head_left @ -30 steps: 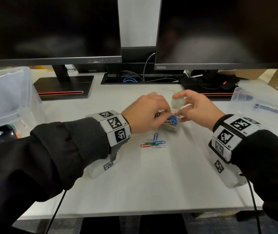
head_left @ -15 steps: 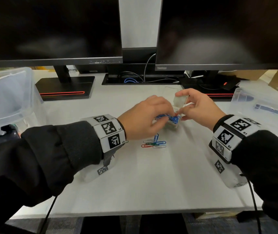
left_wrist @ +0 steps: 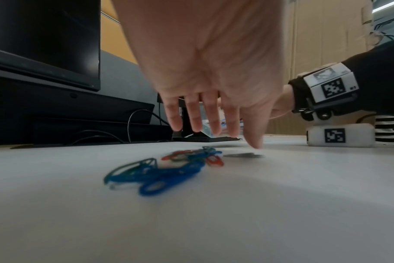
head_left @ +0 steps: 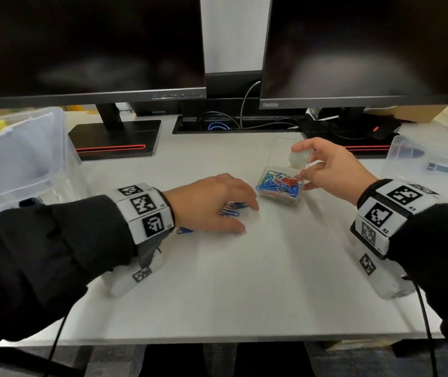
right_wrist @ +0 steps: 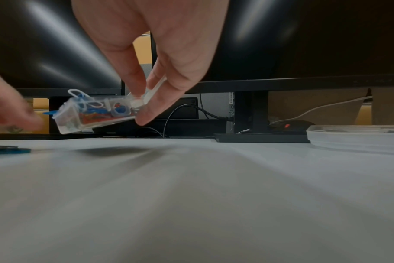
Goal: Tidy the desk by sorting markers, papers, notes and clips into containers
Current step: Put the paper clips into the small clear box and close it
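A small clear clip box (head_left: 278, 186), lid up and full of coloured paper clips, sits mid-desk. My right hand (head_left: 301, 170) pinches it at the hinged lid. In the right wrist view the clip box (right_wrist: 95, 115) is tilted, its right end raised off the desk by the right hand (right_wrist: 142, 106). Several loose paper clips (left_wrist: 164, 169) lie on the white desk (head_left: 244, 281), blue, red and green. My left hand (head_left: 244, 216) hovers palm down over the loose clips (head_left: 231, 210), covering most of them. The left hand (left_wrist: 214, 131) has straight, spread fingers and grips nothing.
A large clear bin (head_left: 18, 159) with a yellow note stands at the left edge. A shallow clear container (head_left: 429, 164) holding a blue marker is at the right. Two monitors on black stands (head_left: 114, 137), a cable slot and a black mouse (head_left: 380, 129) line the back.
My left hand left the clip box and came back toward me, onto the loose clips. The box now shows uncovered. My right hand still holds it.
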Demonstrator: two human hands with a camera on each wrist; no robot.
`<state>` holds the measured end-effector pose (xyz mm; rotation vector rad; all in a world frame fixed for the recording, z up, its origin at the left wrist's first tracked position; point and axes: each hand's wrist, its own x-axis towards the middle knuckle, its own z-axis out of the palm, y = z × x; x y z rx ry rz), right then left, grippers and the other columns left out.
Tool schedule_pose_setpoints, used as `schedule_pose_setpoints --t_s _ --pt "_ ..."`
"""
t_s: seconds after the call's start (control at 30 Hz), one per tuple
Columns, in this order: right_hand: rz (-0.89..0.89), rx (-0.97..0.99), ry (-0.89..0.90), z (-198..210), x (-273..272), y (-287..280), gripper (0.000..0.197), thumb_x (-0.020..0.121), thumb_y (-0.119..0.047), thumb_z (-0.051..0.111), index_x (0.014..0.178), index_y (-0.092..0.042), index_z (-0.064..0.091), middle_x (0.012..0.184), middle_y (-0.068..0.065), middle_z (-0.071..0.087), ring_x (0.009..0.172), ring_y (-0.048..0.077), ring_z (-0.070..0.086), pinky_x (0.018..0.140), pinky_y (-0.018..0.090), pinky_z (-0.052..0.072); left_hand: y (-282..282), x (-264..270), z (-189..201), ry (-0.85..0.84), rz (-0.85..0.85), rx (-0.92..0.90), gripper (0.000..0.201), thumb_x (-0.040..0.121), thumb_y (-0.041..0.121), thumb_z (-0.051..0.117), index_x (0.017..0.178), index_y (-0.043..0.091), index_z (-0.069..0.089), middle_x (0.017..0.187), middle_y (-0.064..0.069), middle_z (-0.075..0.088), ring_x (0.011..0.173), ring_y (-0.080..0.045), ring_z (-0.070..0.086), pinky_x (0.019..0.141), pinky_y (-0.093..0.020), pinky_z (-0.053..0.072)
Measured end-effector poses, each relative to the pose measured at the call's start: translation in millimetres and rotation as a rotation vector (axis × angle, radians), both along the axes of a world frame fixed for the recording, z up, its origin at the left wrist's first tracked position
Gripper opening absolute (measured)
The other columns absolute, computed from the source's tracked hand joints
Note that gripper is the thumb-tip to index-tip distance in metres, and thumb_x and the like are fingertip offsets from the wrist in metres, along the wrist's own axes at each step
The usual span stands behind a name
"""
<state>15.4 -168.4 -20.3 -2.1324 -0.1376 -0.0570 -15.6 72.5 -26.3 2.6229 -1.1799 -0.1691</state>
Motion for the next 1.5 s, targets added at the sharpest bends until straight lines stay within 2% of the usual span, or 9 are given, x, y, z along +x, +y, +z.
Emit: schedule_pose_setpoints --t_s 0.1,0.27,0.37,0.47,0.63,0.73,0.97,1.27,1.5 --pt "0.002 -0.006 -0.003 0 -1 -1 0.043 0.081 0.005 0.063 0.109 -0.027 0.057 0.117 0.011 0.051 0.096 0.027 0.064 0.062 0.025 0.058 -3 5 -1 0.096 0.010 0.145 0.047 0.088 0.041 0.057 0.132 0.029 0.049 0.143 0.008 0.042 0.129 -0.010 0.039 0.111 -0.025 0.029" --pt "0.016 0.017 -0.012 -1 -4 -1 0.042 0.081 0.007 0.061 0.108 -0.025 0.057 0.110 0.009 0.051 0.084 0.023 0.066 0.060 0.021 0.058 18 1 4 0.056 0.077 0.009 0.029 0.084 0.040 0.062 0.108 0.024 0.066 0.113 0.009 0.064 0.103 -0.007 0.058 0.097 -0.030 0.045" --pt "0.022 0.012 -0.006 0 -5 1 0.043 0.081 0.007 0.061 0.111 -0.023 0.058 0.109 0.007 0.048 0.083 0.022 0.067 0.061 0.022 0.058 28 -5 4 0.008 0.177 0.022 0.050 0.077 0.050 0.065 0.122 0.032 0.056 0.136 0.007 0.047 0.126 -0.010 0.039 0.109 -0.025 0.030" --pt "0.030 0.004 0.000 1 -6 1 0.043 0.082 0.006 0.061 0.112 -0.024 0.058 0.111 0.009 0.049 0.086 0.024 0.067 0.061 0.021 0.058 33 -8 2 0.134 0.261 0.176 0.073 0.069 0.061 0.067 0.134 0.043 0.038 0.149 0.010 0.026 0.138 -0.013 0.021 0.115 -0.032 0.021" --pt "0.041 0.004 0.004 1 -7 3 0.043 0.081 0.007 0.061 0.111 -0.023 0.058 0.110 0.008 0.049 0.081 0.019 0.067 0.058 0.020 0.058 28 -6 3 0.115 0.231 0.065 0.038 0.081 0.038 0.067 0.118 0.035 0.060 0.119 0.008 0.055 0.104 -0.008 0.052 0.087 -0.011 0.039" --pt "0.048 -0.001 0.012 2 -8 4 0.043 0.081 0.007 0.061 0.112 -0.024 0.057 0.108 0.005 0.048 0.081 0.018 0.066 0.060 0.021 0.059 22 -5 4 0.107 0.280 0.011 0.026 0.082 0.027 0.068 0.108 0.029 0.068 0.108 0.005 0.063 0.092 -0.007 0.057 0.087 -0.020 0.049" --pt "0.055 -0.007 0.014 3 -10 5 0.043 0.081 0.007 0.061 0.111 -0.023 0.058 0.112 0.007 0.049 0.082 0.020 0.067 0.058 0.020 0.058 11 0 7 0.022 0.271 0.008 0.023 0.087 0.020 0.062 0.108 0.018 0.069 0.103 0.001 0.067 0.081 -0.004 0.052 0.068 0.000 0.036" --pt "0.081 -0.026 0.031 3 -10 7 0.042 0.081 0.006 0.061 0.108 -0.026 0.058 0.112 0.008 0.049 0.080 0.018 0.067 0.061 0.022 0.058 -15 2 17 -0.277 0.191 -0.320 0.019 0.087 0.011 0.060 0.104 0.011 0.069 0.095 -0.006 0.067 0.080 -0.011 0.057 0.076 -0.017 0.045" --pt "0.116 0.019 0.025 3 -12 12 0.040 0.082 0.005 0.061 0.107 -0.025 0.058 0.105 0.008 0.049 0.075 0.020 0.065 0.064 0.026 0.059 -55 12 15 -0.150 0.069 -0.246 0.028 0.089 0.014 0.058 0.116 0.013 0.063 0.113 -0.006 0.062 0.100 -0.014 0.055 0.083 -0.008 0.031"
